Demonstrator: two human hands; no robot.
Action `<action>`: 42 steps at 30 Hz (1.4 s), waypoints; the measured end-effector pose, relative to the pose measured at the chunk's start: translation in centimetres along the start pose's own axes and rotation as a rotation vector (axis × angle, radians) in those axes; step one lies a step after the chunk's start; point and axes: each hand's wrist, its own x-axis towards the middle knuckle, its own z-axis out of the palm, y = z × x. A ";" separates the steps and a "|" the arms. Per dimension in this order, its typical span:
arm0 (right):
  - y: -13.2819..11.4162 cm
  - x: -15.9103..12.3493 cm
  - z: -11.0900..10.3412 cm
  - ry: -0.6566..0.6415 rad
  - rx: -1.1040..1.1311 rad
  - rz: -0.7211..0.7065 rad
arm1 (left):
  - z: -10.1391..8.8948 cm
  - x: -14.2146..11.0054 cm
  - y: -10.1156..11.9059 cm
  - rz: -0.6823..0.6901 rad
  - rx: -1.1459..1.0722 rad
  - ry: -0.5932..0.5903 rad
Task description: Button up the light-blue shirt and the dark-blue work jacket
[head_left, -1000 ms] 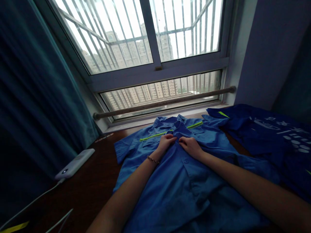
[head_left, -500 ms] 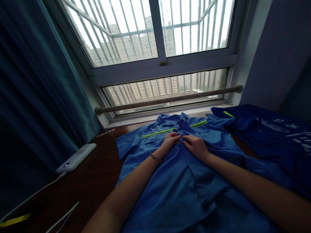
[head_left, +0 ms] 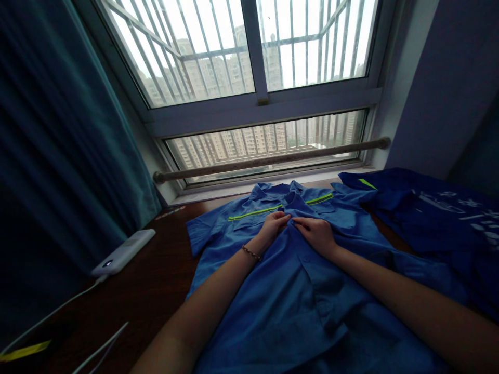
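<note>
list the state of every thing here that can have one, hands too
left hand, fingers pinched on the shirt front
right hand, fingers pinched there too, close by
light blue shirt, spread out, creased, open at the collar
dark blue garment, spread out, creased
white device, lying flat, cable plugged in
curtain, drawn aside
window, appears shut

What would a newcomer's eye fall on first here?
Probably the bright, barred window filling the top centre, against an otherwise dim room. Next, the blue shirt spread below it, with a lime stripe across the chest and the person's left grip and right grip close together at its front. Then the white device with a cable plugged in, lying at left near the curtain.
</note>
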 end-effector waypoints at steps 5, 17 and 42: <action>-0.5 0.1 -0.4 -0.014 -0.012 -0.025 | 0.2 0.0 -0.2 0.065 0.126 0.014; 0.0 0.9 -0.5 -0.131 -0.013 -0.078 | 0.4 -0.1 -1.0 0.225 0.278 0.101; -1.3 0.0 0.0 -0.087 -0.114 0.127 | 0.9 -0.8 0.2 0.055 0.291 -0.131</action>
